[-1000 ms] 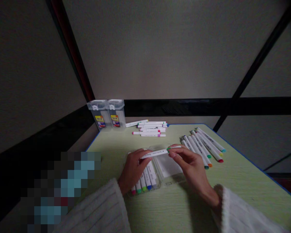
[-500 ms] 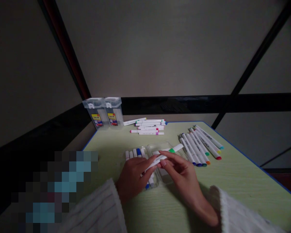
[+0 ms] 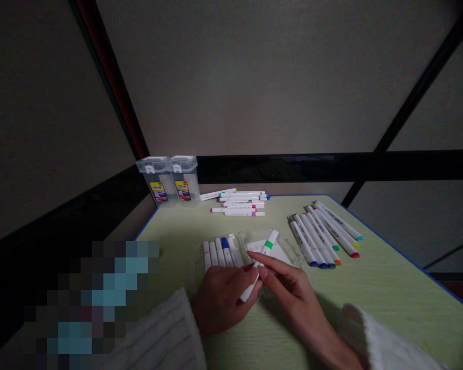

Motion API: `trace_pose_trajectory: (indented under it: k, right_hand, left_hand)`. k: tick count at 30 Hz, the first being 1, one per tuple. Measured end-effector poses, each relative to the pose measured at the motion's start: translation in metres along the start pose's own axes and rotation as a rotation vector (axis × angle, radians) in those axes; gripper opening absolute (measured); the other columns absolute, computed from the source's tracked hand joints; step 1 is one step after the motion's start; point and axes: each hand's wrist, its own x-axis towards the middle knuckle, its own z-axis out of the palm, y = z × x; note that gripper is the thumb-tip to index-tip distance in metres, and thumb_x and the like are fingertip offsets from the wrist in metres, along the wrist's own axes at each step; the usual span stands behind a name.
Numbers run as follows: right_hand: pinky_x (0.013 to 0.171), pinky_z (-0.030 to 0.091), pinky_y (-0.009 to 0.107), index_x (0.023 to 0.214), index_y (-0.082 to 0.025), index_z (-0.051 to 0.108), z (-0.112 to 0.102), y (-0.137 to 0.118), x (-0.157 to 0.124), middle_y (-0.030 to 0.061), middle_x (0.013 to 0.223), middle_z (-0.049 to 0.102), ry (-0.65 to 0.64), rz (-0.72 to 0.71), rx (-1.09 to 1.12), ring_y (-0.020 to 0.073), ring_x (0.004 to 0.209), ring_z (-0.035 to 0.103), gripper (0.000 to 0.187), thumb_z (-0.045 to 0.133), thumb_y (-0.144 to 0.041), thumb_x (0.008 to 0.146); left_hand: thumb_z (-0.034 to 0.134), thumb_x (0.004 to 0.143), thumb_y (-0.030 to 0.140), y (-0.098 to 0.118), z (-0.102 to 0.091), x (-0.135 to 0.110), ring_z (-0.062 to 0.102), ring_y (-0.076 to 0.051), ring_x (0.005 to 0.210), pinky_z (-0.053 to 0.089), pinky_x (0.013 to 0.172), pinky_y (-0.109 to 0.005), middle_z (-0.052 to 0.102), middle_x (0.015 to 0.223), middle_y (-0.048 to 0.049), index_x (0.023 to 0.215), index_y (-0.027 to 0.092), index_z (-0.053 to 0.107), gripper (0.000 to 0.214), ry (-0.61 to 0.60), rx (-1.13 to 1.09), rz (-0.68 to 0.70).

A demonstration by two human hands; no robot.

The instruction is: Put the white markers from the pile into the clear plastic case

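A white marker with a green band (image 3: 269,243) slants up and away between my hands, above an opened clear plastic case (image 3: 254,232). My left hand (image 3: 227,295) is closed around its lower part. At its middle, my right hand (image 3: 289,282) pinches the marker between thumb and fingers, the index finger lying across it. Several white markers (image 3: 218,252), one with a blue band, lie side by side in the case's left half, partly hidden by my left hand. A white sheet (image 3: 280,252) shows in the right half.
Two clear lidded boxes (image 3: 183,180) with yellow labels stand at the table's back left. Beside them lies a pile of white markers (image 3: 241,200). Thicker markers with coloured ends (image 3: 316,236) are spread on the right. The table (image 3: 393,298) has a blue edge; a wall rises behind.
The green-banded marker has swung from nearly level to a steeper slant, its lower end now showing below my fingers. Both hands have moved slightly down. The view has shifted a little.
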Motion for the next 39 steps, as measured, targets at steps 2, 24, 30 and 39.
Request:
trace_pose_trajectory:
  k: [2,24,30,39]
  right_hand:
    - [0.088,0.039,0.037,0.104,-0.023,0.061,-0.001,0.001,-0.001,0.0037,0.105,0.062,0.010,-0.008,-0.016,0.0196,0.097,0.055,0.028,0.052,-0.033,0.079]
    - [0.087,0.041,0.041,0.113,-0.027,0.054,-0.002,0.002,-0.016,0.0035,0.111,0.058,-0.042,-0.112,-0.289,0.0209,0.100,0.052,0.033,0.046,-0.033,0.081]
    - [0.078,0.048,0.037,0.117,-0.024,0.050,-0.001,0.000,-0.015,0.0053,0.107,0.059,-0.066,-0.183,-0.378,0.0199,0.091,0.056,0.041,0.051,-0.027,0.077]
    - [0.072,0.052,0.030,0.126,-0.027,0.040,0.000,0.001,-0.016,0.0060,0.122,0.049,-0.149,-0.203,-0.394,0.0203,0.096,0.055,0.057,0.055,-0.018,0.071]
  left_hand:
    - [0.054,0.074,0.013,0.000,0.001,-0.002,0.061,-0.009,0.053,0.048,0.050,-0.017,0.067,0.066,-0.0014,0.080,0.014,0.051,0.007,-0.015,-0.001,-0.008]
    - [0.044,0.068,0.019,0.006,-0.003,-0.001,0.061,-0.012,0.056,0.048,0.051,-0.022,0.066,0.067,-0.0022,0.085,0.016,0.047,0.018,-0.039,0.007,0.003]
    - [0.046,0.072,0.025,0.003,-0.001,-0.004,0.063,-0.013,0.059,0.047,0.053,-0.023,0.065,0.066,-0.0013,0.086,0.016,0.047,0.017,-0.077,0.021,-0.002]
    - [0.046,0.076,0.027,0.003,-0.001,-0.004,0.063,-0.013,0.064,0.046,0.053,-0.022,0.066,0.068,-0.0014,0.090,0.017,0.049,0.018,-0.174,-0.018,-0.054]
